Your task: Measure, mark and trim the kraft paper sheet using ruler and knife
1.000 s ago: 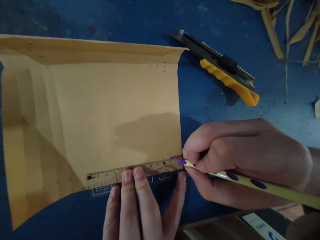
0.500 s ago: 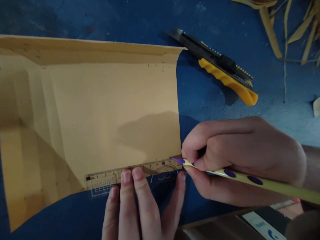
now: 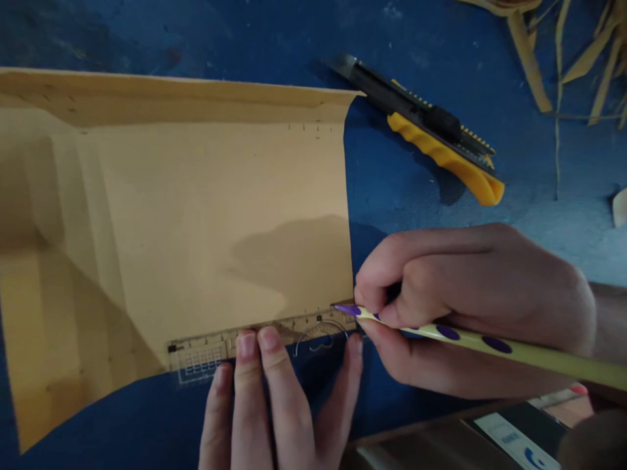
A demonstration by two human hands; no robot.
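Observation:
A clear plastic ruler point(image 3: 235, 339) with a grid and curved cut-outs lies along the lower edge of a tan paper sheet point(image 3: 220, 209). My left hand point(image 3: 284, 405) presses the ruler down with its fingertips, the fingers spread and the thumb near the ruler's right end. My right hand point(image 3: 465, 300) is closed around a yellow pencil point(image 3: 470, 339) with purple dots. Its purple-painted tip meets the paper at the ruler's upper edge, close to the sheet's right side. Small dark marks show near the sheet's top right and top left.
Beyond the sheet's upper right corner lies a yellow and black utility knife point(image 3: 426, 124) on the blue surface point(image 3: 274, 39). Tan paper strips point(image 3: 529, 59) are heaped at the top right. A dark item with a white label point(image 3: 514, 440) sits at the bottom right.
The pencil and my right hand have shifted very slightly upward across the paper. My left hand and the ruler stay in place.

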